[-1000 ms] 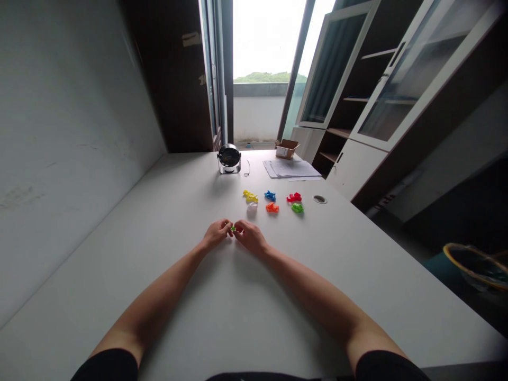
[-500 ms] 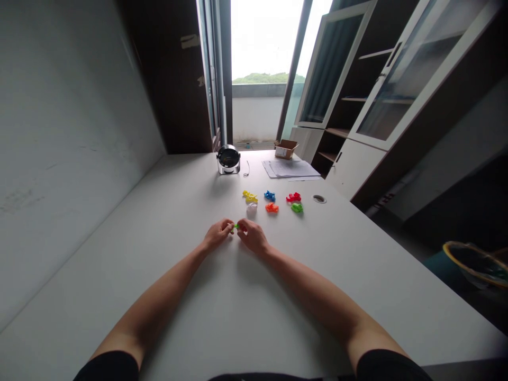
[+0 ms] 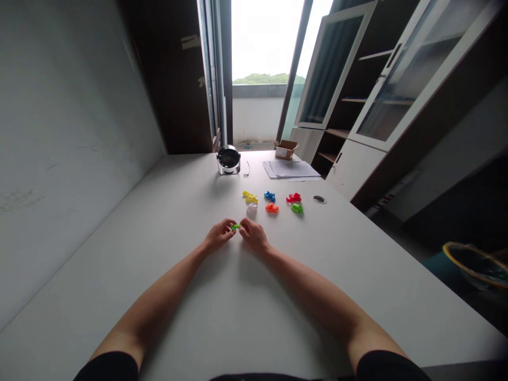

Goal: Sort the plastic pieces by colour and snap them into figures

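Observation:
Between my two hands is a small bright green plastic piece (image 3: 235,227), its exact kind too small to make out. My left hand (image 3: 218,236) pinches its left end with thumb and fingers. The fingertips of my right hand (image 3: 254,236) are closed on its right end. Just beyond the hands lie small plastic pieces grouped by colour: yellow pieces (image 3: 250,197), blue pieces (image 3: 270,196) and red pieces (image 3: 293,197) at the back, with whitish pieces (image 3: 252,209), orange pieces (image 3: 272,208) and green pieces (image 3: 297,208) in front.
On the white table (image 3: 178,328), a round black lamp-like device (image 3: 228,160) stands at the back, beside a thin cord (image 3: 247,169). Paper sheets (image 3: 293,169) and an open cardboard box (image 3: 286,150) are at the back right. A cable hole (image 3: 319,199) sits near the right edge.
My fingers have shifted slightly apart around the green piece, and more of it shows between them. The coloured groups have stayed in place.

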`<action>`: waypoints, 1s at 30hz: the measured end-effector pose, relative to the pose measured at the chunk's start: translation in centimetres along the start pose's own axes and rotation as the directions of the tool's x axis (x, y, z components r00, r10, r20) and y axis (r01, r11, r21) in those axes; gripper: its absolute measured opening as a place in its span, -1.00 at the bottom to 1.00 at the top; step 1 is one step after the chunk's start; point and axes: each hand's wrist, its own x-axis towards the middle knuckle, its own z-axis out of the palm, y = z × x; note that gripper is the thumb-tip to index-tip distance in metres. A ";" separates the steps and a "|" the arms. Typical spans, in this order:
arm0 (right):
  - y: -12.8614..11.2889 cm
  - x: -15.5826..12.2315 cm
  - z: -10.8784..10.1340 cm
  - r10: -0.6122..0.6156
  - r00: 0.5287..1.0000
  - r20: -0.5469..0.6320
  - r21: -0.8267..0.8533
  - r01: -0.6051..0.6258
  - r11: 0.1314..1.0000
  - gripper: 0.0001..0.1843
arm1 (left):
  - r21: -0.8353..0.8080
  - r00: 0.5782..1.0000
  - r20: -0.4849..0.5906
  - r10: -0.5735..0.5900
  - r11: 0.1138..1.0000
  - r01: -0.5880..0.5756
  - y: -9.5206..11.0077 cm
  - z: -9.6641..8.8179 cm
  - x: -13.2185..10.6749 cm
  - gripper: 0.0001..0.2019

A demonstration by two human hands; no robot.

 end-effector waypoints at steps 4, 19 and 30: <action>-0.1 0.0 -0.1 0.008 1.000 0.024 -0.013 -0.008 1.000 -0.79 | 0.016 1.000 -0.013 0.004 1.000 -0.004 -0.1 -0.1 0.0 -0.71; 0.2 -0.1 0.2 -0.073 0.997 -0.005 0.067 0.074 0.995 -0.83 | -0.103 0.999 0.022 -0.045 0.994 0.047 0.6 -0.3 0.3 -0.67; 0.1 -0.4 0.2 -0.147 0.989 0.005 0.097 0.145 0.985 -0.75 | -0.295 0.992 0.062 -0.106 0.948 0.120 0.3 -1.4 0.7 -0.61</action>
